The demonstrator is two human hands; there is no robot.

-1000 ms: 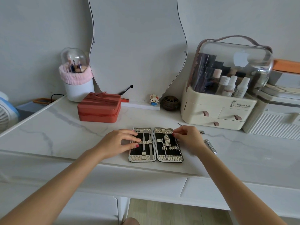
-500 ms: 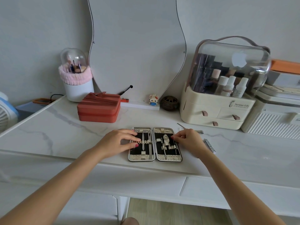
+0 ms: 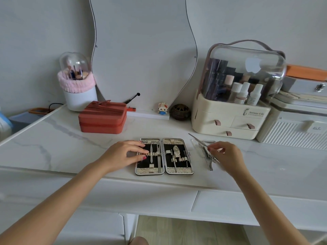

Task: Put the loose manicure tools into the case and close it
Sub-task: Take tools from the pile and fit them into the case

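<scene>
The manicure case point(image 3: 178, 171) lies open and flat on the white marble table, near the front edge. Both black halves hold several metal tools in their loops. My left hand point(image 3: 122, 154) rests on the case's left half, fingers spread over its edge. A small pile of loose tools lies right of the case: a nail clipper point(image 3: 208, 159) and a thin pointed tool point(image 3: 193, 137). My right hand point(image 3: 228, 156) hovers over this pile, fingertips curled down at the clipper. Motion blur hides whether they grip it.
A red zip box point(image 3: 102, 119) stands behind the case to the left. A cream cosmetics organizer point(image 3: 230, 121) and a white ribbed box point(image 3: 292, 133) stand at the back right. A brush holder point(image 3: 77, 96), mirror point(image 3: 141, 50) and small figure point(image 3: 162, 107) line the wall.
My right hand has left the case's right half and moved right onto the loose tools. My left hand has stayed on the case's left half.
</scene>
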